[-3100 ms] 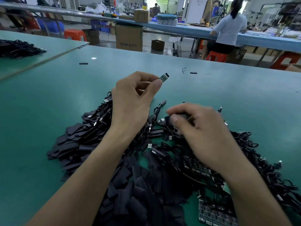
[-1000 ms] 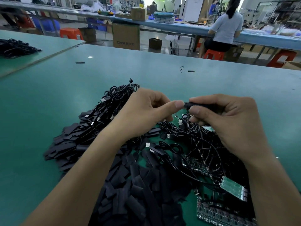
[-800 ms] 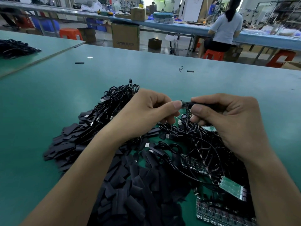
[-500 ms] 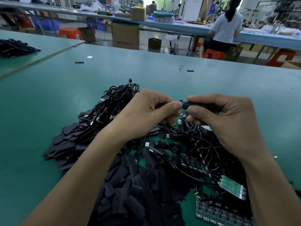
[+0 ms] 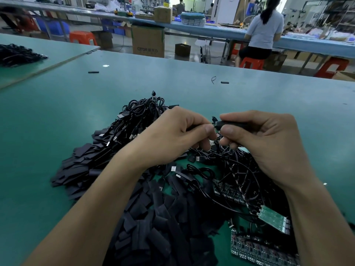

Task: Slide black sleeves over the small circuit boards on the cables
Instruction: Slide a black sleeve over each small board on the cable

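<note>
The worktop [image 5: 57, 116] has a green surface. A heap of loose black sleeves [image 5: 153, 227] lies toward the near edge, left of centre, and runs under the left forearm. A bundle of black cables [image 5: 138, 114] lies at the far side of the heap.

The left hand [image 5: 172, 139] has its fingers curled, with thumb and forefinger pinching a cable end [image 5: 192, 128] at the left mouth of one black sleeve [image 5: 234, 124]. This sleeve is held roughly level above the cables. The right hand [image 5: 269, 143] pinches it between thumb and forefinger, the other fingers curled beneath. The board at this joint is hidden.

Below the right wrist, a green circuit board [image 5: 272, 217] rests on tangled cables. A dark panel of boards [image 5: 255, 250] lies at the near edge.
</note>
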`<state>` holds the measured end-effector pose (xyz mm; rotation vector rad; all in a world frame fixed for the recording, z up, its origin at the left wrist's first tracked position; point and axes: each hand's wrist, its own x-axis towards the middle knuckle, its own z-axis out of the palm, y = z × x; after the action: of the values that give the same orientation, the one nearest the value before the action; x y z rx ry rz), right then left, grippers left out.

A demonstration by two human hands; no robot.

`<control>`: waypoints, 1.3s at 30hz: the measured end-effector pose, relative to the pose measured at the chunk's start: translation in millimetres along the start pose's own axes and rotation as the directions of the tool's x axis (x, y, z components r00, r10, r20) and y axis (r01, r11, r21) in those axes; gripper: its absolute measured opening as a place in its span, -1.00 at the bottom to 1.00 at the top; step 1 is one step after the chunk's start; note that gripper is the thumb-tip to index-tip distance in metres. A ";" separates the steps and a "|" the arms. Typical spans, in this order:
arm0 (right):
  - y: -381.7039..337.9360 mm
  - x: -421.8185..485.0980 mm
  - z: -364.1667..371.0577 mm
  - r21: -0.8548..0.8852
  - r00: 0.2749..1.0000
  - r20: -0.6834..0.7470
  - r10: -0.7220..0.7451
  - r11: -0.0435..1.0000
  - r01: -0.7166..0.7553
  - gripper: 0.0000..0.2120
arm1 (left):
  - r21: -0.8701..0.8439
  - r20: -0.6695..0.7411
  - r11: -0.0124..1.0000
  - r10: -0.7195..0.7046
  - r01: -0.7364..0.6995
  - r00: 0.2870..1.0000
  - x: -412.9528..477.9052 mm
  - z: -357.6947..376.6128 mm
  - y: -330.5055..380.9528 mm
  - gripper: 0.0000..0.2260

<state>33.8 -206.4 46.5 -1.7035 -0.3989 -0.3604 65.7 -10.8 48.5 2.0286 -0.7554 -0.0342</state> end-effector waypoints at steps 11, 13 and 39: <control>3.2 0.9 8.1 -0.052 0.961 -0.275 -0.043 0.998 0.029 -0.70 | -0.069 -0.046 0.997 -0.025 0.022 0.999 1.8 6.5 -1.9 -0.80; 3.9 0.9 13.7 -0.066 0.958 -0.281 -0.060 0.997 0.043 -0.70 | -0.092 -0.038 0.996 -0.015 0.011 0.999 2.0 9.5 -0.5 -0.80; -6.8 0.5 6.9 0.019 0.911 -0.413 0.006 1.000 0.002 -0.80 | -0.042 0.144 0.984 -0.165 0.172 0.976 1.3 11.8 -9.3 -0.75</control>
<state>31.3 -198.5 51.6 -1.5567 -0.0869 -0.6986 67.6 -17.1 34.9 2.0490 -0.6592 -0.2943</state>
